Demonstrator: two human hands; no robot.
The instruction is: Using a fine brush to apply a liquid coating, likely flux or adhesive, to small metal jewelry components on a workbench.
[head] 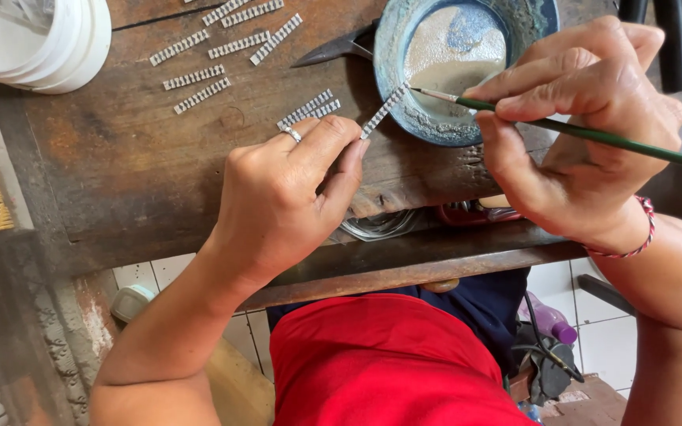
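While the left hand [278, 197] pinches a small silver strip [383, 111] in its fingers over the wooden desk [120, 158], the right hand [586, 134] grips a green brush [593, 134], its tip touching the strip beside a blue bowl [530, 20].

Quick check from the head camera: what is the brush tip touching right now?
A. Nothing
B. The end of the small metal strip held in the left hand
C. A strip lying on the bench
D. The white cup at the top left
B: the brush in the right hand meets the upper end of the metal strip pinched in the left hand, over the rim of the blue bowl.
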